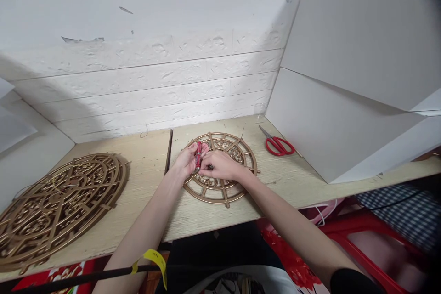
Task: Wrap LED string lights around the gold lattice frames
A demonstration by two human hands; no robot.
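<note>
My left hand, palm up, has its fingers around a short red tube with silver-coloured bands; what kind of thing it is, I cannot tell. Just right of the tube, my right hand is closed with its fingertips close to the tube's lower end. A small dark bit shows between those fingers, too small to name. Both hands are over a round gold-coloured openwork panel with bars and scrolls, which lies flat on the wooden table.
Red-handled scissors lie right of the panel. On the left is a stack of similar round gold panels. White boards stand at the right, and a white brick-patterned wall closes off the back. A red chair is below the edge.
</note>
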